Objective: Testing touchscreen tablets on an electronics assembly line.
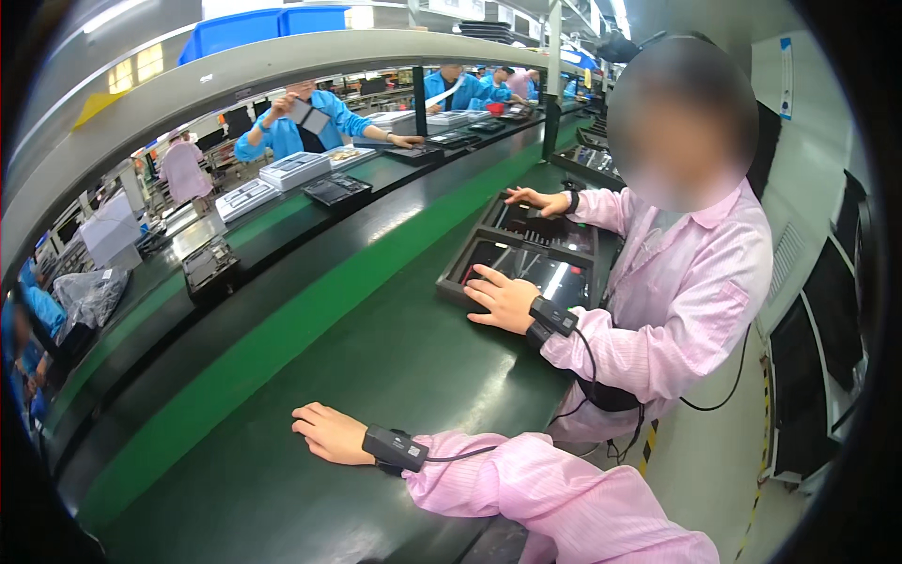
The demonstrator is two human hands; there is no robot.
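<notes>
A long dark-green bench (413, 362) is carrying a black rectangular two-section tray (453, 288) at one-thirty from the bare right hand (331, 435), whose grip is lying loosely spread; a black boxy wrist device (395, 448) is sitting at three o'clock

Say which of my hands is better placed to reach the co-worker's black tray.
Probably your right hand: it's over the green surface, apparently empty, and the black tray shares that surface; your left isn't visible.
</notes>
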